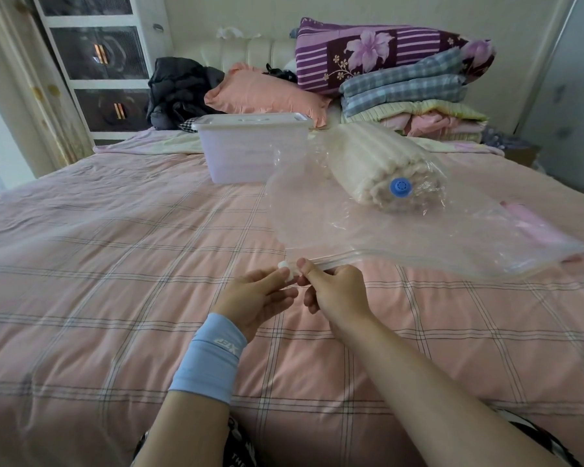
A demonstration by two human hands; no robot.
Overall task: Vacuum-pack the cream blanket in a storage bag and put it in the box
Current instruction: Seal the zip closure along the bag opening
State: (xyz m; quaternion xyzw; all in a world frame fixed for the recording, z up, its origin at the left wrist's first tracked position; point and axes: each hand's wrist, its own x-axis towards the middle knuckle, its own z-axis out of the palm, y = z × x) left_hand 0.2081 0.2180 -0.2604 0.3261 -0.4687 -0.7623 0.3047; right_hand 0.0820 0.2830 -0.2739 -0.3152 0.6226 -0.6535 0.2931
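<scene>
The rolled cream blanket lies inside a clear plastic storage bag on the pink checked bed. A blue round valve sits on the bag over the blanket's near end. The bag's zip edge runs from my hands toward the right. My left hand pinches a small white slider clip at the zip's left end. Right beside it, my right hand pinches the zip edge. A translucent lidded box stands behind the bag, to the left of the blanket.
A peach pillow and a pile of folded bedding lie at the head of the bed. A dark jacket sits at the back left, near a white drawer unit. The pink quilt spreads out to my left.
</scene>
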